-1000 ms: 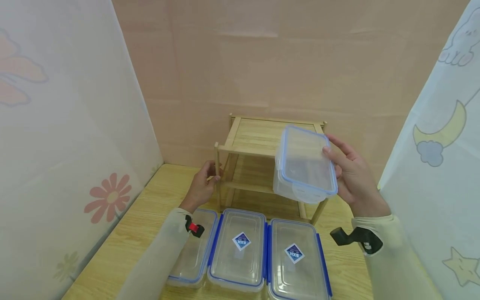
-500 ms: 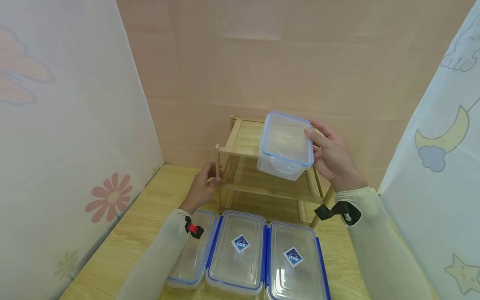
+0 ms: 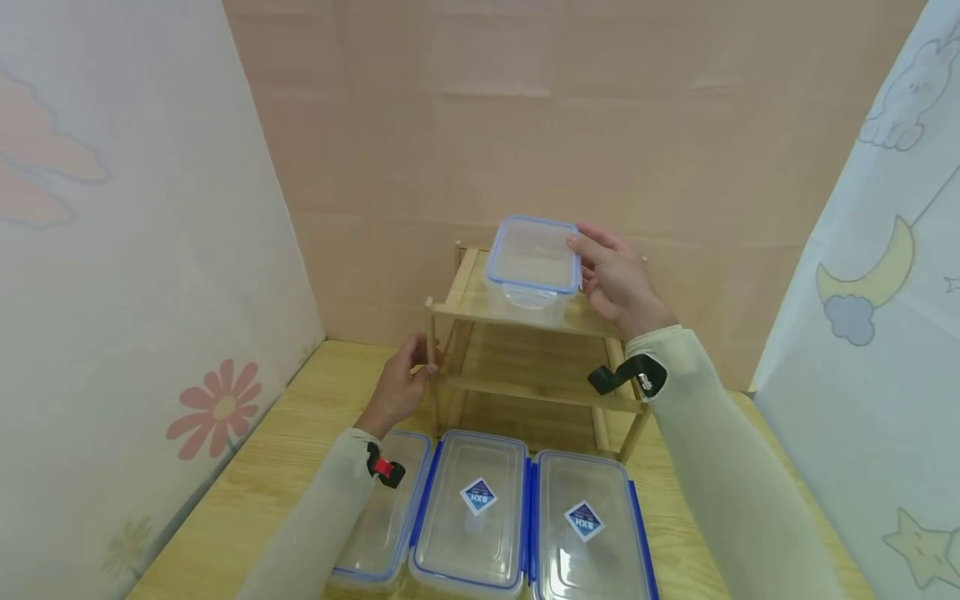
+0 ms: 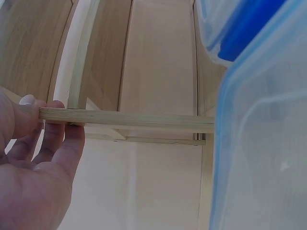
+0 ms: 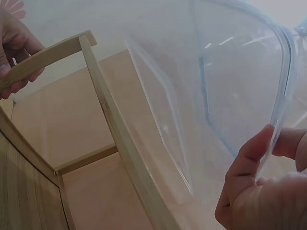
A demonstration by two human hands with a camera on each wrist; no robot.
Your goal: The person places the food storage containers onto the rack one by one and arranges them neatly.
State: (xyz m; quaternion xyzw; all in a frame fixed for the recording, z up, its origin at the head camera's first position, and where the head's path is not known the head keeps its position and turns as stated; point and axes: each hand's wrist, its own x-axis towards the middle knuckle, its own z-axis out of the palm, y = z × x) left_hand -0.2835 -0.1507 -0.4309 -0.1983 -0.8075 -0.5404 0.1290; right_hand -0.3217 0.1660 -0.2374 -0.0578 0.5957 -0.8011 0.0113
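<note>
My right hand [image 3: 618, 279] pinches the right rim of a clear lidded container [image 3: 534, 254] with a light blue edge, held over the top shelf of a wooden rack [image 3: 525, 392]. Whether its base touches the shelf, I cannot tell. In the right wrist view the thumb and fingers [image 5: 249, 153] grip the rim of the container [image 5: 240, 81]. My left hand [image 3: 397, 387] holds the rack's front left post; the left wrist view has the hand [image 4: 43, 163] with thumb and fingers around that post [image 4: 124, 118].
Before the rack, three larger clear boxes with blue-edged lids lie side by side on the wooden table [image 3: 247, 500]: a left one [image 3: 382, 508], a middle one [image 3: 480, 546] and a right one [image 3: 600, 558]. Printed cloth hangs on both sides, plain cloth behind.
The container in my right hand has moved left over the rack's top shelf and now sits more level. My left hand has stayed on the post.
</note>
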